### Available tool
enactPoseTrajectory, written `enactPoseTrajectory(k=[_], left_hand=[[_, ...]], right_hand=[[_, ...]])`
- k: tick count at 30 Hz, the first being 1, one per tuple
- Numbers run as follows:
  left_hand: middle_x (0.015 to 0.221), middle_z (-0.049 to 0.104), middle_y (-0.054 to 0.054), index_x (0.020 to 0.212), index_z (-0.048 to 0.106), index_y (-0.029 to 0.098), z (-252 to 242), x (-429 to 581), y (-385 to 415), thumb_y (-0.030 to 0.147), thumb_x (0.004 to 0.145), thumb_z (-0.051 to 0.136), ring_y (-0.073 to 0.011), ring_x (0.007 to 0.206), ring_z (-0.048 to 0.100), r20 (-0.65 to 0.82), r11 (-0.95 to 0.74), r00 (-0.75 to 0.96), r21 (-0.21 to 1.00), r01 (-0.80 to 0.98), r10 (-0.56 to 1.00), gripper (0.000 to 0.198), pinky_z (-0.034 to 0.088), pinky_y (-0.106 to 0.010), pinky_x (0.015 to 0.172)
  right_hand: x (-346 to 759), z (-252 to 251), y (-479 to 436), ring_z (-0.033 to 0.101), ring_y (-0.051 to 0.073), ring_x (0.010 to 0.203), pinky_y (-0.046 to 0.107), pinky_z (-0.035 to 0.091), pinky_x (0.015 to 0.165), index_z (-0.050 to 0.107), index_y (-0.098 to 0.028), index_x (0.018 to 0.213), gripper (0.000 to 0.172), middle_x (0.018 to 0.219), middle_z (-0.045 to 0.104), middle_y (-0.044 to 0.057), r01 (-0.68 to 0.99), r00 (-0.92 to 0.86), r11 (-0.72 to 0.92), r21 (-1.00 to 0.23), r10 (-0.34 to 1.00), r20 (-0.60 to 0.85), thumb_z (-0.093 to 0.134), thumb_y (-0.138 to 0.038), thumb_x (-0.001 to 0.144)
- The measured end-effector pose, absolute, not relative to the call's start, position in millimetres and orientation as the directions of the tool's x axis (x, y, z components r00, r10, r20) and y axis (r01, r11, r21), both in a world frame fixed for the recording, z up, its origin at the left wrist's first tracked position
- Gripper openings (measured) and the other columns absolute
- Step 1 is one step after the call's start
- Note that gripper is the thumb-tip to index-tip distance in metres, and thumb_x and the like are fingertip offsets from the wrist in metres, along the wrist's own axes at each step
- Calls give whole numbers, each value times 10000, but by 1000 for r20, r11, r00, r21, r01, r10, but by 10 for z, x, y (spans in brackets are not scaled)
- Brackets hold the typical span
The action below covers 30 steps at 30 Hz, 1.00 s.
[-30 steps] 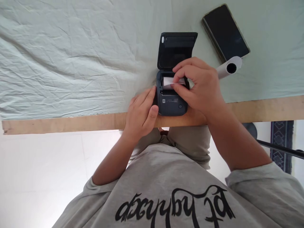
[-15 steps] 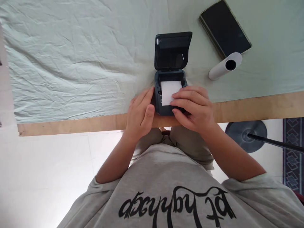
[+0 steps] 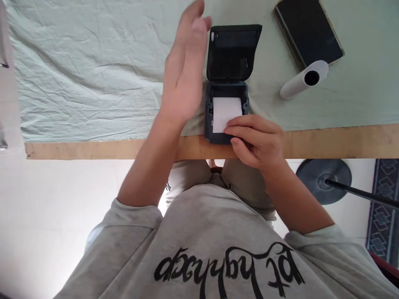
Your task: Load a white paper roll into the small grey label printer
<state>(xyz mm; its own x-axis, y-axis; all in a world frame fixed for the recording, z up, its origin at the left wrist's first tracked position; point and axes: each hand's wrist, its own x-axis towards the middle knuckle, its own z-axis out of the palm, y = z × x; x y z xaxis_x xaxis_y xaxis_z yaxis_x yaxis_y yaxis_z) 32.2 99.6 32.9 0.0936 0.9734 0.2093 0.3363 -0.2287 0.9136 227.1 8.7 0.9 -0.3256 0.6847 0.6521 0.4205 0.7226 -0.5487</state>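
Note:
A small dark portable printer (image 3: pixel 218 138) sits at the table's front edge with its lid (image 3: pixel 233 54) tipped up and back. White paper (image 3: pixel 225 111) lies in its compartment, its end drawn over the front part. My right hand (image 3: pixel 260 139) is at the printer's right side, fingers bent and fingertips on the paper's lower right corner; the thumb is lower, by the printer's front. My left hand (image 3: pixel 185 74) is lifted left of the lid, fingers stretched forward and slightly blurred, holding nothing I can see. Its fingertips are close to the lid's upper left corner.
A black phone-like device (image 3: pixel 311 33) lies at the upper right. In front of it rests a white paper roll (image 3: pixel 294 86) with a dark core. Wrinkled pale green cloth (image 3: pixel 93 83) covers the table, whose bare wooden edge (image 3: pixel 336 139) shows. Below right is a round black stand base (image 3: pixel 311 182).
My left hand has left the printer's left side and moved up and forward beside the lid. My right fingers remain on the paper. The view has shifted slightly.

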Motion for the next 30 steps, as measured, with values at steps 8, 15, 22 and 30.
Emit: enactPoseTrajectory(k=[8,15,22,30], left_hand=[[1078,690,-6,1023,655,107,770,625,1269,192,1108,-32,-74,689,720,67,-74,33,965,254,997,698,537,-264,646],[891,645,34,885,620,194,828,1046,1318,290,1083,389,-212,1058,740,27,-269,292,479,836,956,319,555,-389,942],[1114,721,-114,1128,680,227,704,1191,1240,487,1077,272,-365,1075,699,-242,-352,375,136,926,895,486,530,-504,798],[1006,737,-123,1042,691,209,711,1183,1212,488,1084,301,-377,1018,717,-223,-370,394,141,918,892,481,505,-489,724]], right_hand=[[2239,-4,65,780,165,844,267,628,686,784,-242,980,172,984,823,21,460,-284,713,-530,683,673,649,-165,906],[2229,10,68,778,170,799,281,625,648,757,-255,937,152,953,820,12,464,-260,706,-535,686,679,642,-165,894],[2313,61,60,603,158,591,326,465,516,547,-262,726,279,628,586,-13,363,168,532,-765,770,615,517,-281,1003],[2319,-26,121,440,130,554,326,352,495,519,-281,857,198,692,504,-31,299,219,357,-885,877,427,662,-364,965]])
